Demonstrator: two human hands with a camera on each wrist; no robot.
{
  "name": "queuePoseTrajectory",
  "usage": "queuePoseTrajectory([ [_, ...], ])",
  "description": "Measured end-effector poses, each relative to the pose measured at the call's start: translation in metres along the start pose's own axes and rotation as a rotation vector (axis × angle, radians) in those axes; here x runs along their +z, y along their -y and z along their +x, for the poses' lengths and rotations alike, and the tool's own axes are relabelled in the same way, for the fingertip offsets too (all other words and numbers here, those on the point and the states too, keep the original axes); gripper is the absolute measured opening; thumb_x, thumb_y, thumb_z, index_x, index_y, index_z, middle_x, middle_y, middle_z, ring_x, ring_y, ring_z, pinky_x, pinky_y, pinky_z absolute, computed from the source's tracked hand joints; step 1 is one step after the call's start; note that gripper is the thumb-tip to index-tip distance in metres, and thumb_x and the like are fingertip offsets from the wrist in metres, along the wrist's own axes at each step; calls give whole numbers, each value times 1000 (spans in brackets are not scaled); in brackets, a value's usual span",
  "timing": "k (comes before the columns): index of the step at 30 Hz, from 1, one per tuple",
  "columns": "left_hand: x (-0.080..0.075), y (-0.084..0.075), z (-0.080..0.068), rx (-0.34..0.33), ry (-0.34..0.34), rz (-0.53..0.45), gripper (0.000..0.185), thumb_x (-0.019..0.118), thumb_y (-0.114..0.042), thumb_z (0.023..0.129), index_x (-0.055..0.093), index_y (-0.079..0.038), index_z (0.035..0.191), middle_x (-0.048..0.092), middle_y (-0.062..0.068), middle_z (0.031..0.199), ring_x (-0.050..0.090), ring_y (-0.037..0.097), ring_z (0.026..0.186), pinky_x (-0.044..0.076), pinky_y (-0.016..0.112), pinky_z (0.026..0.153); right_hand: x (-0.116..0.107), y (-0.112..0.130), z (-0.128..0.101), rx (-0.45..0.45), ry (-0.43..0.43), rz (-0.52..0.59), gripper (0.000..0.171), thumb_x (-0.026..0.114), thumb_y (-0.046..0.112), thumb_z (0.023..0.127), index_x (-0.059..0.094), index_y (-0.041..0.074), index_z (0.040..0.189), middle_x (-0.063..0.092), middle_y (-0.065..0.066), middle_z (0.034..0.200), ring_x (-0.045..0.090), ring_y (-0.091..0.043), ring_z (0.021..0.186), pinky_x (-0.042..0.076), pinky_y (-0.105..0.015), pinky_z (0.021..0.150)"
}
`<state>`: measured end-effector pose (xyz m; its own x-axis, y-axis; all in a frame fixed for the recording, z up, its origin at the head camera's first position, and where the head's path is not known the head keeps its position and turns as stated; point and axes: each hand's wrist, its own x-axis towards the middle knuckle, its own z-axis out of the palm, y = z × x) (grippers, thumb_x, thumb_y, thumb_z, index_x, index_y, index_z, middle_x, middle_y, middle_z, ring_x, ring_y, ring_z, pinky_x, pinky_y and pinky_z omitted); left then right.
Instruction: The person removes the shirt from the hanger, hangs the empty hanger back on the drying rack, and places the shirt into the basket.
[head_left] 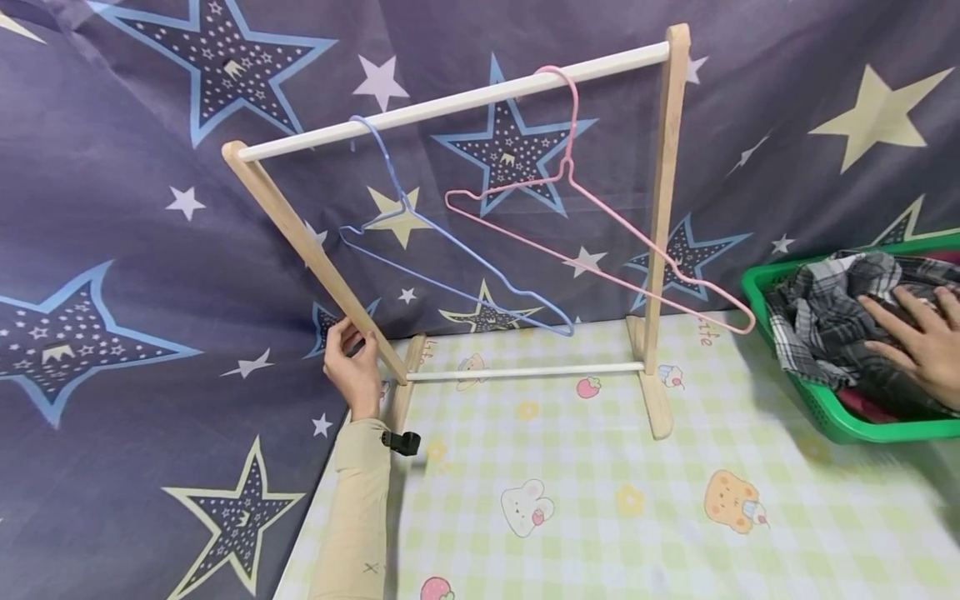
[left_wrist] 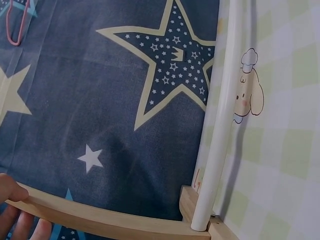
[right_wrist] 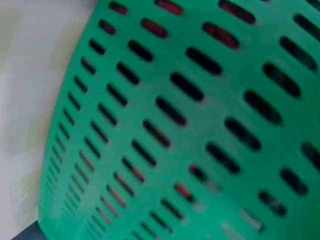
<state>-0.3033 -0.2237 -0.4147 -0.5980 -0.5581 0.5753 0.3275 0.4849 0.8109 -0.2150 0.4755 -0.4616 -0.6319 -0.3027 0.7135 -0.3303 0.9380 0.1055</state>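
Observation:
My left hand (head_left: 354, 367) holds the left wooden post (head_left: 315, 254) of a small clothes rack low down; in the left wrist view the thumb (left_wrist: 11, 190) lies on one side of the post and the fingers on the other. From the rack's white top rail (head_left: 457, 102) hang a blue hanger (head_left: 468, 262) and a pink hanger (head_left: 622, 212), both bare. At the far right my right hand (head_left: 926, 346) spreads its fingers over a grey plaid garment (head_left: 813, 304) in a green basket (head_left: 855, 429). The right wrist view shows only the slotted basket wall (right_wrist: 165, 125) and some table.
A dark star-patterned curtain (head_left: 247, 375) hangs behind the rack and along the left. The rack's feet (head_left: 656, 408) stand on a green-checked cloth (head_left: 585, 542) with printed animals. Dark red fabric (head_left: 862, 406) shows under the plaid garment.

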Motion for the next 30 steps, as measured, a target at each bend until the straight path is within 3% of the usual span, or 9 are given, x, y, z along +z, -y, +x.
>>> queuePoseTrajectory([
  [6, -4, -2, 1, -7, 8, 13, 33, 71, 2, 86, 71, -10, 117, 73, 8, 109, 68, 21, 98, 59, 28, 78, 4, -4, -3, -183, 70, -129, 61, -8, 48, 103, -11, 23, 158, 55, -41, 108, 54, -53, 100, 40, -68, 95],
  [11, -2, -2, 0, -10, 21, 7, 33, 70, 2, 86, 71, -10, 117, 72, 8, 109, 68, 22, 98, 59, 42, 81, -3, 1, 4, 8, 74, -7, 68, -1, 62, 98, 4, 32, 159, 53, -43, 113, 50, -58, 105, 32, -64, 109],
  [14, -1, -1, 0, -3, 17, -2, 33, 70, 3, 86, 71, -9, 117, 72, 8, 109, 68, 22, 98, 59, 47, 82, -13, 8, 10, 85, 103, 53, 75, 0, 63, 96, 15, 27, 160, 50, -45, 118, 46, -59, 109, 21, -60, 118],
  [18, -1, -3, -1, -1, 21, -7, 33, 70, 3, 86, 70, -8, 118, 72, 10, 109, 68, 24, 98, 58, 49, 82, -28, 20, 23, 37, 82, 75, 69, 0, 53, 102, 20, 20, 160, 48, -46, 116, 44, -60, 107, 25, -63, 115],
  [20, -1, -2, -1, -2, 22, -6, 33, 70, 3, 86, 70, -8, 117, 72, 11, 110, 68, 24, 99, 58, 50, 83, -37, 29, 33, 31, 134, 60, 67, 1, 48, 104, 22, 16, 159, 46, -45, 120, 42, -60, 111, 28, -67, 110],
  [22, -1, -2, -1, -1, 21, -5, 33, 70, 3, 86, 70, -8, 118, 72, 11, 110, 68, 24, 99, 58, 50, 83, -44, 40, 43, 34, 213, 61, 64, 8, 46, 106, 29, 11, 156, 44, -42, 126, 40, -60, 117, 28, -69, 107],
  [25, -1, 0, 0, 2, 16, -2, 33, 70, 3, 86, 70, -8, 117, 72, 11, 110, 68, 23, 98, 58, 49, 82, -51, 58, 57, 24, 356, 103, 56, 37, 43, 107, 40, 7, 150, 43, -37, 137, 36, -57, 126, 25, -69, 108],
  [28, -2, -1, -1, 3, 17, 4, 33, 70, 2, 86, 70, -8, 117, 72, 10, 110, 68, 22, 98, 59, 46, 82, -50, 72, 64, -17, 431, 177, 55, 62, 38, 97, 53, 7, 141, 44, -34, 140, 36, -55, 130, 21, -67, 113],
  [30, -3, -2, -1, 3, 20, 9, 33, 70, 2, 86, 70, -8, 117, 72, 10, 110, 69, 22, 98, 59, 45, 82, -48, 79, 65, -41, 460, 215, 55, 68, 38, 92, 58, 9, 138, 44, -33, 141, 34, -53, 134, 18, -66, 115],
])
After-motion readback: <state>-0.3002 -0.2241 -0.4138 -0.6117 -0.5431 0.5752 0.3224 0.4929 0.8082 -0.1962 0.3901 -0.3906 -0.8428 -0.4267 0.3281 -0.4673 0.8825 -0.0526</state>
